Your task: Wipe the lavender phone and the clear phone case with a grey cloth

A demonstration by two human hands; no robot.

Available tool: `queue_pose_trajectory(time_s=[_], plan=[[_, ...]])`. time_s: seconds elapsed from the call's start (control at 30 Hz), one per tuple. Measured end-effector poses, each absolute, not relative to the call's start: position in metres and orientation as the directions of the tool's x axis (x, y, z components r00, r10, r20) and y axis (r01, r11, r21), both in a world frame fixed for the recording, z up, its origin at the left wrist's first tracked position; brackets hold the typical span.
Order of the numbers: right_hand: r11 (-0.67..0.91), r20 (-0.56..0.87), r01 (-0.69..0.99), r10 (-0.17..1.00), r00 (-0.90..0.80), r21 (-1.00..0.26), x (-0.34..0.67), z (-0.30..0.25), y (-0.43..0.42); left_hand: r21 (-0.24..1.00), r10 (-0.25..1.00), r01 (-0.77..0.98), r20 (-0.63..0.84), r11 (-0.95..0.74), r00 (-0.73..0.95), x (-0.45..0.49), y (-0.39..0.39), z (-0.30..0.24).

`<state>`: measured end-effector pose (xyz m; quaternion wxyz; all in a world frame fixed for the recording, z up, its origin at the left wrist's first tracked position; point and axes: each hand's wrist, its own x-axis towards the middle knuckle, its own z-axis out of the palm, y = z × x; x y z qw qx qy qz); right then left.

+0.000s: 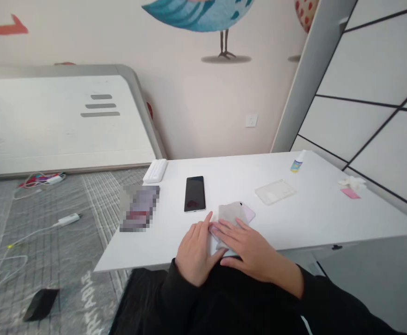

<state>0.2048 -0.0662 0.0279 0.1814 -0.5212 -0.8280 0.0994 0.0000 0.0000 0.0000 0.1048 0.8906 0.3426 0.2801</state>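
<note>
A light grey cloth [228, 213] lies over a pale lilac phone [250, 215] close to the table's front edge. Flat on the cloth rests my right hand [250, 246], fingers stretched out and slightly spread. My left hand [195, 253] is beside the phone's left end, fingers extended and thumb reaching toward the near side; whether it touches the phone is hard to tell. A black phone [195, 193] lies screen up just beyond my left hand. Farther right is a clear phone case [275, 191].
On the white table [322, 204] stand a small spray bottle [297, 162] at the back and a white case [155, 170] at left. A pixelated item [139, 208] is at the left edge. Crumpled tissue [353, 182] and a pink piece [350, 193] lie right. Cables [32, 237] cross the floor.
</note>
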Motion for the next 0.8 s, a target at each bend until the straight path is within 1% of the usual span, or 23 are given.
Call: queue_pose_trajectory(time_s=[0.07, 0.13, 0.17, 0.2, 0.27, 0.3, 0.33, 0.37, 0.43, 0.47, 0.5, 0.6, 0.63, 0.67, 0.73, 0.77, 0.8], plan=[[0.325, 0.166, 0.907, 0.943, -0.289, -0.267, 0.214, 0.014, -0.067, 0.387, 0.682, 0.561, 0.425, -0.732, 0.596, 0.001, -0.001, 0.001], [0.215, 0.183, 0.951, 0.967, -0.176, -0.220, 0.219, 0.011, -0.071, 0.395, 0.692, 0.568, 0.412, -0.722, 0.593, 0.002, -0.001, 0.002], [0.225, 0.182, 0.949, 0.965, -0.187, -0.219, 0.218, 0.012, -0.072, 0.401, 0.698, 0.572, 0.402, -0.716, 0.592, 0.002, -0.001, 0.002], [0.282, 0.172, 0.930, 0.954, -0.245, -0.235, 0.216, 0.014, -0.074, 0.409, 0.706, 0.576, 0.390, -0.708, 0.592, 0.002, -0.001, 0.002], [0.419, 0.154, 0.854, 0.908, -0.390, -0.310, 0.211, 0.017, -0.075, 0.428, 0.718, 0.578, 0.366, -0.695, 0.592, 0.002, -0.001, 0.002], [0.443, 0.156, 0.827, 0.897, -0.414, -0.348, 0.210, 0.018, -0.075, 0.434, 0.721, 0.577, 0.359, -0.691, 0.593, 0.002, -0.001, 0.002], [0.425, 0.164, 0.824, 0.905, -0.392, -0.375, 0.209, 0.018, -0.073, 0.437, 0.721, 0.577, 0.359, -0.691, 0.593, 0.002, -0.001, 0.001], [0.375, 0.173, 0.842, 0.927, -0.333, -0.388, 0.210, 0.018, -0.071, 0.434, 0.718, 0.575, 0.363, -0.694, 0.593, 0.001, -0.001, 0.001], [0.275, 0.184, 0.883, 0.958, -0.219, -0.380, 0.213, 0.017, -0.066, 0.417, 0.707, 0.572, 0.386, -0.707, 0.593, 0.001, 0.000, 0.001], [0.265, 0.181, 0.891, 0.961, -0.211, -0.368, 0.214, 0.017, -0.064, 0.408, 0.700, 0.569, 0.397, -0.714, 0.594, 0.001, 0.000, 0.000], [0.289, 0.173, 0.887, 0.955, -0.241, -0.360, 0.214, 0.016, -0.063, 0.401, 0.695, 0.568, 0.404, -0.719, 0.595, 0.002, 0.000, 0.000], [0.409, 0.135, 0.842, 0.912, -0.387, -0.353, 0.212, 0.014, -0.064, 0.388, 0.693, 0.575, 0.412, -0.721, 0.591, 0.002, 0.000, -0.001], [0.402, 0.128, 0.849, 0.916, -0.381, -0.342, 0.212, 0.014, -0.065, 0.388, 0.695, 0.577, 0.415, -0.719, 0.587, 0.002, -0.001, -0.001], [0.359, 0.126, 0.875, 0.933, -0.336, -0.325, 0.213, 0.014, -0.065, 0.389, 0.697, 0.578, 0.420, -0.717, 0.581, 0.002, -0.001, -0.001], [0.229, 0.142, 0.930, 0.970, -0.196, -0.288, 0.217, 0.015, -0.067, 0.395, 0.698, 0.576, 0.428, -0.715, 0.574, 0.002, -0.001, -0.001], [0.205, 0.150, 0.937, 0.974, -0.167, -0.283, 0.218, 0.015, -0.068, 0.398, 0.698, 0.574, 0.427, -0.716, 0.574, 0.002, -0.001, -0.001], [0.230, 0.152, 0.928, 0.969, -0.193, -0.293, 0.218, 0.016, -0.069, 0.402, 0.699, 0.571, 0.424, -0.716, 0.577, 0.002, -0.001, -0.001]])
